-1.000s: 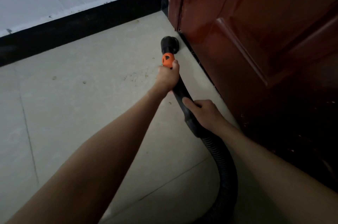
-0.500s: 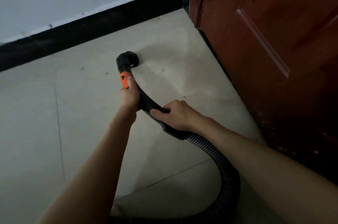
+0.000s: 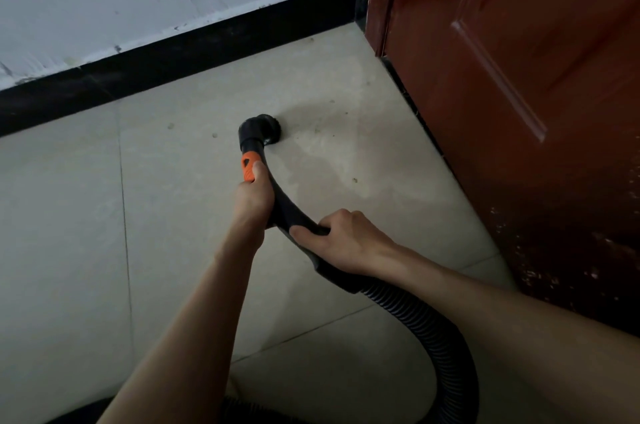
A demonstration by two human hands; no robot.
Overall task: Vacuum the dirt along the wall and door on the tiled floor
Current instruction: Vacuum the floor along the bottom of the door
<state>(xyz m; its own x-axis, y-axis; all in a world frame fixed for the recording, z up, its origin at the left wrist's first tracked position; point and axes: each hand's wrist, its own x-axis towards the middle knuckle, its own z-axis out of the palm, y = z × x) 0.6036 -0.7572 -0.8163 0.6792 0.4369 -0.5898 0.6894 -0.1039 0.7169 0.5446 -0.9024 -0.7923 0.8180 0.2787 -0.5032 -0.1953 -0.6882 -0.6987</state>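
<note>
Two hands hold the vacuum wand (image 3: 280, 202): left grip (image 3: 251, 196) by the orange button (image 3: 248, 165), right grip (image 3: 341, 240) nearer. Nozzle (image 3: 263, 129) rests on floor (image 3: 173, 215), left of the door (image 3: 519, 112).

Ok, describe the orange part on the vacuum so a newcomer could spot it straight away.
Start at the red-brown door on the right and look left across the pale tiled floor to the black nozzle. Just behind the nozzle, on the black wand, sits the orange collar, with the left hand gripping right below it. It is the only bright colour on the black vacuum.
</note>
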